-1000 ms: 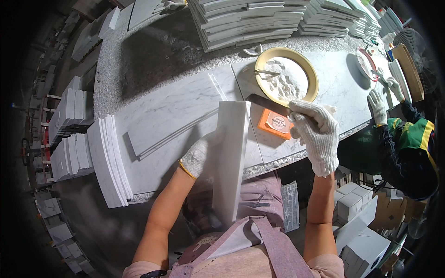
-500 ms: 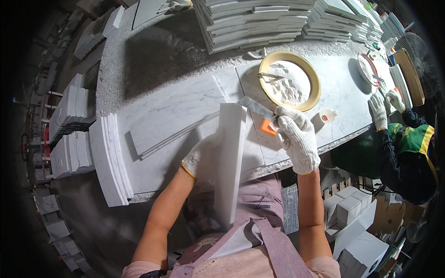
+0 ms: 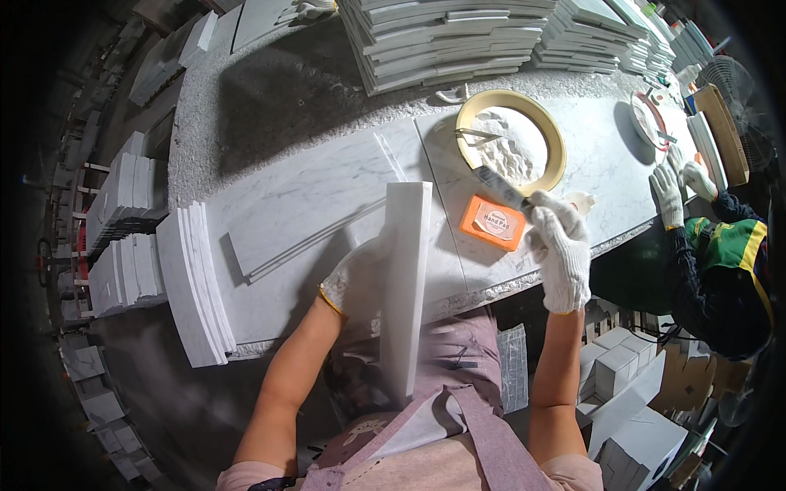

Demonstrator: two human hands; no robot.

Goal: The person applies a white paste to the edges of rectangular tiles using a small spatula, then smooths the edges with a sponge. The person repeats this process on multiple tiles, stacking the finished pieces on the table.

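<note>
A white marble tile [image 3: 408, 286] stands on its long edge in front of me, reaching from the table toward my lap. My left hand [image 3: 354, 277], in a white knit glove, grips it from the left side; its fingers are partly hidden behind the tile. My gloved right hand [image 3: 562, 254] is closed round a putty knife [image 3: 503, 188], whose flat blade points up and left near the bowl. Between that blade and the table edge lies an orange hand pad [image 3: 476, 219]. A yellow bowl [image 3: 557, 143] holds white powder [image 3: 524, 151] and a small tool.
Marble tiles [image 3: 319, 192] lie flat beyond my left hand, and more lean together at the left [image 3: 192, 286]. Tall tile stacks [image 3: 450, 41] stand at the back. A co-worker [image 3: 720, 254] in gloves sits at the right, near a red-rimmed bowl [image 3: 645, 131].
My right hand has moved right with the putty knife, away from the tile's top edge. The orange hand pad now shows fully. The left hand and tile stay nearly in place.
</note>
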